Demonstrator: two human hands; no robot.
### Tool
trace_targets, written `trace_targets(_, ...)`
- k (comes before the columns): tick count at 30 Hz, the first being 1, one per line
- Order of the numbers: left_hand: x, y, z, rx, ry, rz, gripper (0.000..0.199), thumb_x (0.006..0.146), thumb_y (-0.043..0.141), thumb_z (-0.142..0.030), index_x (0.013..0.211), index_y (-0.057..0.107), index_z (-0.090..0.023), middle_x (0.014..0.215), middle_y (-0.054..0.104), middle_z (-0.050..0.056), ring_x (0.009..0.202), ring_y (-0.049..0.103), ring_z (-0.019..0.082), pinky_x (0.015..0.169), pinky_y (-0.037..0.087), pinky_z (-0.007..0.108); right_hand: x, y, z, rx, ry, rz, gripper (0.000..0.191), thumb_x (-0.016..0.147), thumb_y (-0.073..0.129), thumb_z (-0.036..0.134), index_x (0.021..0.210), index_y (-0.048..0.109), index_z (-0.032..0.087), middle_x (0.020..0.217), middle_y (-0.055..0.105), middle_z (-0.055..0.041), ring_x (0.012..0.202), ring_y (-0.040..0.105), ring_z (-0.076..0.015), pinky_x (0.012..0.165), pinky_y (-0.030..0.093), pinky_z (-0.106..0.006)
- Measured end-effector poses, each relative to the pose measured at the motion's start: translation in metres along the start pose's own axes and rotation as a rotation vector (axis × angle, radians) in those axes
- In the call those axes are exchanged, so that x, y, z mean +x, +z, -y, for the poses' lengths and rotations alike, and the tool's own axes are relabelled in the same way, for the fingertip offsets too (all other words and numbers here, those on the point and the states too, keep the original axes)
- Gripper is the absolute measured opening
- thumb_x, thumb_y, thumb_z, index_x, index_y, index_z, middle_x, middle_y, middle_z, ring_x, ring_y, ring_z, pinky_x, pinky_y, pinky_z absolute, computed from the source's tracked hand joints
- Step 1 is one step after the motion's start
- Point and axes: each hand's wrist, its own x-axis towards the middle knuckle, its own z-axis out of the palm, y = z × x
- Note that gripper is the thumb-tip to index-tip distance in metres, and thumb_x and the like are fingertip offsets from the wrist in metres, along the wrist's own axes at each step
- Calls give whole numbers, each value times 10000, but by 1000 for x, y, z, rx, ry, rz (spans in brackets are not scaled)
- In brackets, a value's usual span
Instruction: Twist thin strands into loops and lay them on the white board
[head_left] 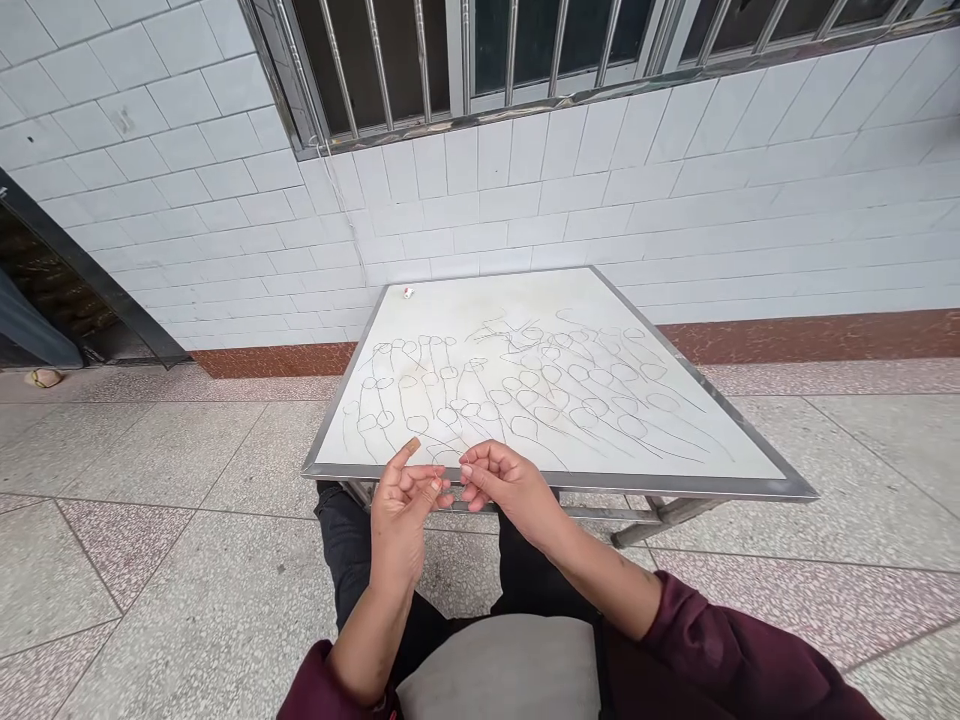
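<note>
My left hand (pixel 405 510) and my right hand (pixel 510 487) are close together just in front of the table's near edge. Thumb and fingers of the left are pinched. One of its fingers points up and carries a tan wrap (pixel 411 447) at the tip. The right pinches with its thumb against the fingers. Whatever lies between the fingertips is too small or thin to name. Beyond the hands, rows of thin dark looped strands (pixel 470 410), each with a ring and long tails, lie on the white tabletop (pixel 435 310). At the right they overlap more densely.
A small white and red item (pixel 408 293) sits at the table's far left corner. The metal table frame (pixel 555 485) edges the top. Behind stands a white tiled wall (pixel 480 215) with a barred window (pixel 510 55). A thin cord (pixel 349 220) hangs from the sill.
</note>
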Motion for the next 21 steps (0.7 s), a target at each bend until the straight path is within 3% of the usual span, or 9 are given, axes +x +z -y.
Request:
trace_targets(7,2,-1,3,-35,-42,-6,615,745,751,-258,1306,505,-209,913,694,44,895,659,193,732,532,301,2,-1,-1,27,61,12,328,745,722,467,850,601,181,713,640,21,586,629,-101,555,524,-237)
trace_targets(13,2,-2,12,-119,-137,74,605,807,702,-314,1347,446,-226,1094,678,91,968,670,207,910,496,401,12,-6,-6,70,71,-6,371,716,746,485,830,589,169,682,636,28,554,614,-85,538,504,-212)
trace_targets(17,3,-4,19,-180,-192,95,685,769,743,-274,1373,423,-234,1176,652,128,1012,666,226,942,476,423,22,-11,-5,86,103,-36,392,693,763,494,824,584,171,637,628,29,536,601,-86,539,506,-214)
trace_targets(21,4,-6,25,-174,-235,138,694,761,753,-299,1375,436,-232,1147,674,133,969,681,237,918,479,430,31,-14,2,102,97,-79,395,664,787,484,803,589,171,712,637,16,578,606,-87,559,521,-220)
